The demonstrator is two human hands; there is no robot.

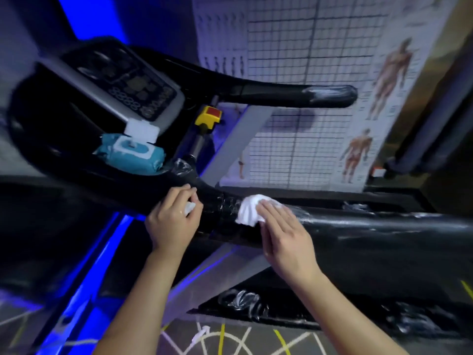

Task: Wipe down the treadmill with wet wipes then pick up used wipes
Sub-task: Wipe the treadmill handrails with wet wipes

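The wipe (248, 210), white and bunched, lies on top of the near handrail (371, 226) of the treadmill (41, 116), just below the middle of the view. The right hand (284, 233) presses down on it from the 4 o'clock side; its grip is apart, fingers straight and flat, with most of the wipe showing past the fingertips at 10 o'clock. Wet streaks shine on the rail at 3 o'clock from the wipe.

At 9 o'clock from the wipe, the left hand (174, 217) rests on the same rail where it bends up to the console. Its grip is closed round a small wipe (190, 207), only a white corner of which shows between curled fingers and thumb.

At 11 o'clock from the left hand, a blue pack of wipes (133, 152) sits in the tray under the console (120, 85), and a folded white sheet (142, 130) touches the pack's upper edge. A yellow stop switch (208, 116) with a red top stands at 2 o'clock from the pack. The far handrail (294, 94) runs off to 3 o'clock above it, its end wet.

Behind the rails, at 1 o'clock, hangs a wall chart (391, 80) of body figures and grids. At 6 o'clock is the floor (230, 340) with painted lines, and a blue light strip (102, 252) glows at 8 o'clock
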